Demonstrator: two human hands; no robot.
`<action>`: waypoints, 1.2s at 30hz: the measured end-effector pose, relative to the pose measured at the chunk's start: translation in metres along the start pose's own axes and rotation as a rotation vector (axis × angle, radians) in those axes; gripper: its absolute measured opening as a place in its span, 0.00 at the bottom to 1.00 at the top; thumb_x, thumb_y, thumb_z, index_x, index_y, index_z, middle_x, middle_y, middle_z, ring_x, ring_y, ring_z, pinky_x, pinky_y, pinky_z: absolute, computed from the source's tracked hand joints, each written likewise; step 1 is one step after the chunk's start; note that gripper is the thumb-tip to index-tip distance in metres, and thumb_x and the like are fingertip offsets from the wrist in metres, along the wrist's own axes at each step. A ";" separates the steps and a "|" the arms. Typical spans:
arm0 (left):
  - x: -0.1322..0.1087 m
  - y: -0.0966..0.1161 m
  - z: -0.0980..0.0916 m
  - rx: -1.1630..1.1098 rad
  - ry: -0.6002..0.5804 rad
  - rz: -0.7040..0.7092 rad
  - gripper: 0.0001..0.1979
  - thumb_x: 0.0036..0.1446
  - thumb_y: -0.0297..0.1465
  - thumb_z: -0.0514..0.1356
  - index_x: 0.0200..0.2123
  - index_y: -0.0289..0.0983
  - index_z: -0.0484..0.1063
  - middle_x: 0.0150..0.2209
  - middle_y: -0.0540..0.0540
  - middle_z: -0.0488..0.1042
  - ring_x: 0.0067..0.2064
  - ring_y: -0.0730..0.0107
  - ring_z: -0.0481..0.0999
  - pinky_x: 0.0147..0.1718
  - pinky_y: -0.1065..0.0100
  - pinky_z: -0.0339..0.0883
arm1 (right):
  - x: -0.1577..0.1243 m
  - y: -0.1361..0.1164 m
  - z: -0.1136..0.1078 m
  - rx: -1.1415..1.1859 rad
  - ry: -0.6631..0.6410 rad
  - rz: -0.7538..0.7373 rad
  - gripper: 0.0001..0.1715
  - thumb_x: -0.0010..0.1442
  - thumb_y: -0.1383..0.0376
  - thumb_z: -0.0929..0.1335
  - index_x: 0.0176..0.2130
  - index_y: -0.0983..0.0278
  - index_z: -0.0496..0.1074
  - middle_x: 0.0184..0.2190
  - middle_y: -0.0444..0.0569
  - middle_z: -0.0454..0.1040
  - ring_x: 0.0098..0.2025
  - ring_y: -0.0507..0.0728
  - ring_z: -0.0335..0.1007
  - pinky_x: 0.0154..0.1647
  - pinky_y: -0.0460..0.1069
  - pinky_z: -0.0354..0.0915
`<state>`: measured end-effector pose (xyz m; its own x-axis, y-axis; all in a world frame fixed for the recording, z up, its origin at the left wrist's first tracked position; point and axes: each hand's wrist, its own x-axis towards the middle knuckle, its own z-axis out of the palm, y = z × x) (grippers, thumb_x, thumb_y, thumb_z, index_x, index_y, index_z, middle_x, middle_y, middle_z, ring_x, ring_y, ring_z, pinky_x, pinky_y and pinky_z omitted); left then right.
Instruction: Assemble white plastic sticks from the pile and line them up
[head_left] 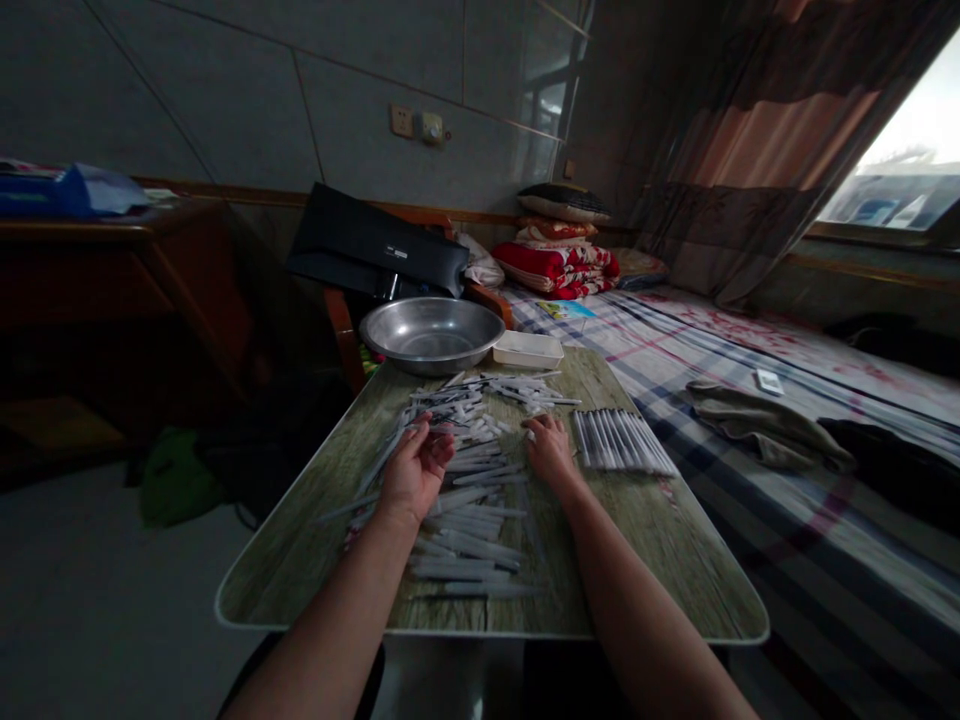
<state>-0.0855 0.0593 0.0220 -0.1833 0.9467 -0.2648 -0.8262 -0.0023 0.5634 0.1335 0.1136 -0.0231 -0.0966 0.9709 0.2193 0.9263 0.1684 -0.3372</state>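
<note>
While the checked bed (630,335) fills the right side, all the action sits on the tabletop (292,570), and what a spread it carries! Down its middle runs the scatter of pale tubes (469,520), long ones lying crosswise at the near end, a thicker tangle farther off. Behind that stands the steel basin (431,330), and out to the right lies a neat row of slim tubes (622,441), dark at their far ends. Good care here means keeping the right forearm off that tidy line. Just beside the basin sits the white tray (527,348).

Now the hands! Left hand (416,468) is palm up over the scatter, fingers curled and slightly parted; something thin and pale seems to cross the fingertips, too blurred to call a pinch. Right hand (551,455) is palm down between scatter and row, fingers bent, a small white piece (531,436) showing at them, though I cannot tell whether it's gripped. These look light and likely to roll, so a soft fingertip pinch, one at a time, seems wisest, easing each clear of its overlapping neighbours.
</note>
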 end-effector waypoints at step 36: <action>-0.002 -0.001 -0.003 0.067 -0.107 -0.025 0.13 0.54 0.26 0.61 0.44 0.35 0.70 0.24 0.49 0.76 0.18 0.76 0.71 0.17 0.77 0.66 | 0.098 -0.018 0.012 -0.246 -0.133 -0.071 0.29 0.60 0.67 0.59 0.61 0.62 0.60 0.64 0.55 0.55 0.64 0.66 0.48 0.58 0.61 0.52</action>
<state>-0.0855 0.0563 0.0200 -0.1026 0.9751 -0.1967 -0.7917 0.0397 0.6097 0.1032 0.2082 -0.0069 -0.1964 0.9747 0.1071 0.9744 0.2062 -0.0899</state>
